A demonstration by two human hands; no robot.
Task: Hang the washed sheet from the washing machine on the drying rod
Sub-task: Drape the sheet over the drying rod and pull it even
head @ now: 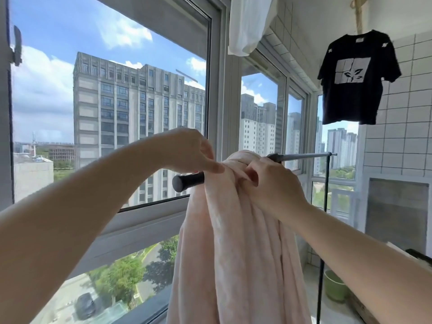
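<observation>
Tiled balcony, big aluminium-framed windows along the left, high-rise blocks and blue sky outside. One grey concrete tower fills the nearest pane; smaller white towers further right.

One drying rod: dark, round, capped end at left, running right into a thinner metal section that meets a thin black upright. One pink sheet, soft, crumpled, bunched in thick vertical folds, draped over the rod near its capped end and hanging below frame.

Two bare hands, both on the sheet at the rod. Left hand sits above the rod, fingers bent down, tips pressing the top of the bunched fabric; can't tell if it pinches it. Right hand just right of the bunch, fingers curled into the folds, gripping the sheet.

Overhead: one white cloth, thin, hanging from above. Right: one black T-shirt with a white square print, hanging in front of the white square-tiled wall. Floor, lower right: one green round tub.
</observation>
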